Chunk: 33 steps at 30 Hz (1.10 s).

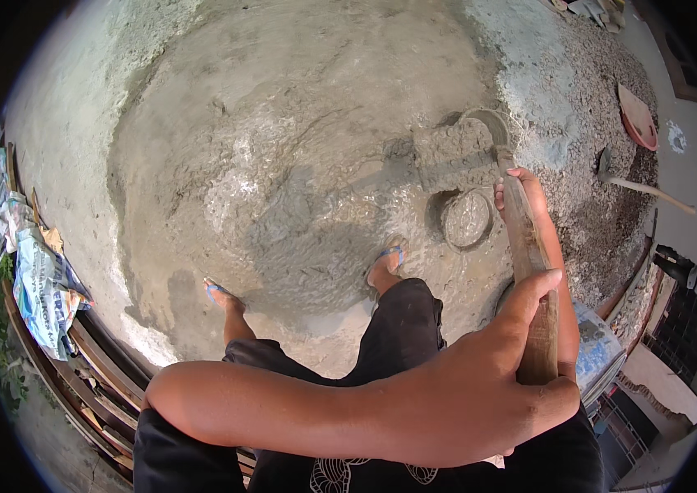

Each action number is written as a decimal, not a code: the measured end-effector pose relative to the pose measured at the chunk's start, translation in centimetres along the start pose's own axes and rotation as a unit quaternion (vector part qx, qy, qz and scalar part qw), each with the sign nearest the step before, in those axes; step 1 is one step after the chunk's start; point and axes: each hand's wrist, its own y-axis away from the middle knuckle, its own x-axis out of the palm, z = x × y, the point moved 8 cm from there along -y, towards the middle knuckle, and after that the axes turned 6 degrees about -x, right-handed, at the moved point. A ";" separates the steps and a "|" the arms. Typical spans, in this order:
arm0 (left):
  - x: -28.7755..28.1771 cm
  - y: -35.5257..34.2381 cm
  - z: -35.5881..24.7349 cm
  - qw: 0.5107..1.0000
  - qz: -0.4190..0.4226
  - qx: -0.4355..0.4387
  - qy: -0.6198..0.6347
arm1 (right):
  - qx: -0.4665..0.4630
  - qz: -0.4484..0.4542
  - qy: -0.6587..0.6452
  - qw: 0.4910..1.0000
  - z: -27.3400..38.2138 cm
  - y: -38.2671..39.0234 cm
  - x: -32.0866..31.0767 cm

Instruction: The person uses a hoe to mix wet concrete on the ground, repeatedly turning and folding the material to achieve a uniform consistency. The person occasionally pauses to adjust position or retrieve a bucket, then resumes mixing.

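Both my hands grip the wooden handle [523, 230] of a shovel. My left hand [521, 345] is wrapped round its near end, thumb lying along the wood, with the left forearm crossing low in front of me. Farther along, my right hand [523, 191] closes round the handle near the blade end. Wet grey mortar coats and covers what looks like the shovel's blade [454, 154], so its edges are hard to make out. Just nearer sits a round bucket [468, 220] holding mortar. A curved rim [492, 123], perhaps another bucket, shows beyond the blade.
Wet mortar [299, 205] spreads over the ground round my feet in blue-strapped sandals [219, 289]. A gravel heap [587, 107] rises at right, with a reddish basin [638, 117] and a long-handled tool [648, 187] on it. Sacks [43, 292] and timber [102, 370] lie left.
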 end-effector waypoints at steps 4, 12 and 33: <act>-15.5 -0.4 3.7 0.945 -0.065 -0.133 -0.291 | -0.145 -0.107 -0.046 0.983 0.4 -3.5 -1.6; -50.1 -7.8 16.6 0.489 -0.646 -0.266 -0.522 | -0.204 -0.184 0.034 0.961 -9.2 -16.4 0.3; -38.1 11.2 8.9 0.752 -0.538 0.092 -0.371 | -0.198 0.025 0.219 0.955 -12.3 -19.2 31.5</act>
